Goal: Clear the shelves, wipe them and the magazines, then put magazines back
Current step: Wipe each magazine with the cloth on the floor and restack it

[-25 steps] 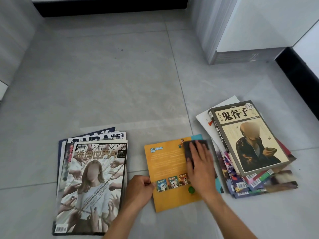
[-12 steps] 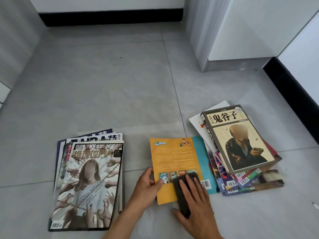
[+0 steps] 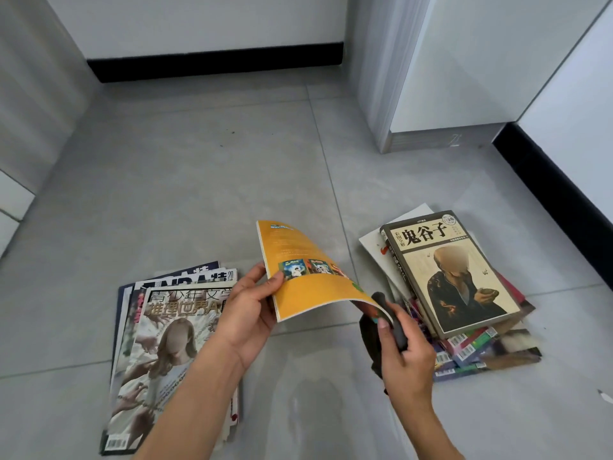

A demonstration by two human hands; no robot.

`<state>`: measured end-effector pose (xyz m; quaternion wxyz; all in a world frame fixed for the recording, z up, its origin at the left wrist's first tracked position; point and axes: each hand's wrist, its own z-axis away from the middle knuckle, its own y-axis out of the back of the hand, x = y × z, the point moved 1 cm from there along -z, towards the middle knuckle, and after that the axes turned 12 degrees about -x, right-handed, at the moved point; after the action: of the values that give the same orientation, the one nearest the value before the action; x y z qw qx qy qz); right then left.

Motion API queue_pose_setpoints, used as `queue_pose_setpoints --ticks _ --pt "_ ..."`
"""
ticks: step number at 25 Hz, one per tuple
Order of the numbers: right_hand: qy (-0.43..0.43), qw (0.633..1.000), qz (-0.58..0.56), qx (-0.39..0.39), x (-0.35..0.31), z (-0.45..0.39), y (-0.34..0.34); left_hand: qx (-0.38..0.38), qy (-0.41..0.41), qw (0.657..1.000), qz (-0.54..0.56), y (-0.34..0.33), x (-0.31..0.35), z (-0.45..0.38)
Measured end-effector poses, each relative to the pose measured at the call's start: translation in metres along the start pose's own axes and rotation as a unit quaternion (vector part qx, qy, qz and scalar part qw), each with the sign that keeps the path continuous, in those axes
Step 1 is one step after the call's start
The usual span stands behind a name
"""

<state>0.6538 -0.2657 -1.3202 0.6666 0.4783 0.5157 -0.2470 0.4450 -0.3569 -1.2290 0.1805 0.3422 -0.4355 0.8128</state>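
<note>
My left hand (image 3: 247,313) grips the near left edge of an orange magazine (image 3: 308,287), which is lifted off the floor and bowed, its back cover facing up. My right hand (image 3: 406,353) holds a dark grey cloth (image 3: 391,322) and also pinches the magazine's lower right corner. One stack of magazines (image 3: 166,353) lies on the floor at the left, partly under my left forearm. Another stack (image 3: 457,293), topped by a tan book with black characters, lies at the right.
The grey tiled floor (image 3: 199,194) stretches ahead to a white wall with a black skirting (image 3: 215,63). A white cabinet corner (image 3: 431,94) stands at the back right. A grey panel (image 3: 30,111) runs along the left.
The orange magazine lay flat while my right hand wiped it with the cloth, from top to bottom. Now both hands have raised it off the floor, and it bends upward.
</note>
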Motion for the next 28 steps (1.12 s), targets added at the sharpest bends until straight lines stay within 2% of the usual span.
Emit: queue_pose_setpoints --ticks 2,5,8,11,12,14,16,17,23,26,28 --pt "-0.085 0.99 -0.107 0.031 -0.005 -0.005 0.005 -0.015 -0.002 1.0 -0.004 -0.01 0.0 0.002" --pt "-0.172 0.949 -0.258 0.054 -0.011 -0.005 0.014 -0.038 0.006 0.999 -0.029 -0.018 -0.009 0.004" --pt "-0.172 0.907 -0.376 0.078 -0.027 -0.013 0.027 -0.005 0.038 0.997 -0.061 -0.012 -0.023 0.006" --pt "-0.143 0.895 -0.393 0.153 -0.032 -0.036 0.048 0.031 0.064 0.994 -0.079 -0.001 -0.031 0.009" --pt "-0.168 0.885 -0.397 0.179 -0.025 -0.045 0.056 0.041 0.066 0.994 -0.081 0.002 -0.031 0.009" --pt "-0.281 0.838 -0.424 0.198 -0.004 -0.056 0.064 0.06 0.069 0.992 -0.089 0.008 -0.032 0.01" --pt "-0.377 0.788 -0.447 0.192 0.015 -0.058 0.066 0.08 0.076 0.989 -0.094 0.014 -0.035 0.009" --pt "-0.397 0.776 -0.454 0.184 0.022 -0.058 0.066 0.087 0.08 0.988 -0.096 0.016 -0.036 0.009" --pt "-0.406 0.749 -0.521 0.052 0.01 -0.036 0.066 0.113 0.086 0.986 -0.09 0.026 -0.045 0.007" --pt "-0.412 0.75 -0.518 0.025 -0.002 -0.016 0.059 0.117 0.091 0.984 -0.094 0.026 -0.048 0.005" --pt "-0.433 0.737 -0.518 -0.009 -0.013 0.0 0.044 0.127 0.093 0.984 -0.084 0.029 -0.049 0.003"
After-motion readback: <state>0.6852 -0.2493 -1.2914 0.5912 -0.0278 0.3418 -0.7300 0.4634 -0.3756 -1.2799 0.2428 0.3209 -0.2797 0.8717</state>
